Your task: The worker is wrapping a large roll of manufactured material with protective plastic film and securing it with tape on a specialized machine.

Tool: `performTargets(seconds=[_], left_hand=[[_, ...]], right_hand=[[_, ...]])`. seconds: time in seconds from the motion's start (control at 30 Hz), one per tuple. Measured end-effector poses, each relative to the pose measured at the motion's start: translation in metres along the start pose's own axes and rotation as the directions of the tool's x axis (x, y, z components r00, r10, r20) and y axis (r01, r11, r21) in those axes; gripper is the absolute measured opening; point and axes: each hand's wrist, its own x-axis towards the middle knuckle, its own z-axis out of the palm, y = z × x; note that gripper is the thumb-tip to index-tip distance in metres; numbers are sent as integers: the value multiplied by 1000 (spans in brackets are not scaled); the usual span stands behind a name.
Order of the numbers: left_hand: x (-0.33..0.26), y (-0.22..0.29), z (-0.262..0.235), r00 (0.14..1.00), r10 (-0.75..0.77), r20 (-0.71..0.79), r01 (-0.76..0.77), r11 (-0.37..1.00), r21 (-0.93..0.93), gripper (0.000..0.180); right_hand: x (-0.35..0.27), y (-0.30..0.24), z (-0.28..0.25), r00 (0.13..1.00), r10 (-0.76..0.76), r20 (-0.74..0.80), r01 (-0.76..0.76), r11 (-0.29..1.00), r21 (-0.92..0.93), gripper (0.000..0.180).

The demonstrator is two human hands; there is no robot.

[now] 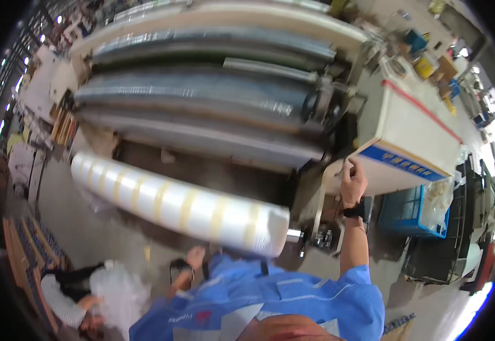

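A long white roll (165, 200) with yellowish bands lies across the machine's front, just before my body. A metal shaft end (294, 233) sticks out at its right. My right hand (354, 184) is raised at the corner of the machine's cream side housing (406, 128); its fingers are bent close together at the edge, and anything between them is too small to make out. Below the roll, my left hand (195, 258) hangs near my waist, small and blurred, so its grip does not show. Dark bands circle both wrists.
Large grey rollers (202, 94) span the machine behind the roll. To the right stands a blue crate (409, 210) with clear plastic in it. At lower left, another person's hands (91, 315) are beside a heap of white plastic (119, 295), near stacked wooden strips (28, 244).
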Motion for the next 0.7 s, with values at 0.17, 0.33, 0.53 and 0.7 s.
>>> performTargets(seconds=[0.17,0.33,0.53,0.7], left_hand=[[24,59,-15,806,-573,146,583,730,-356,62],[38,10,-15,697,-618,363,699,471,-539,87],[51,-53,-3,682,-655,325,659,359,-661,86],[83,-83,40,731,-540,417,634,314,-706,86]], right_hand=[[-201,62,28,773,437,460,-600,740,304,19],[-378,126,52,81,790,607,-970,202,-133,78],[-443,158,131,156,630,760,-924,364,-112,104],[-489,223,167,342,549,762,-888,455,71,44]])
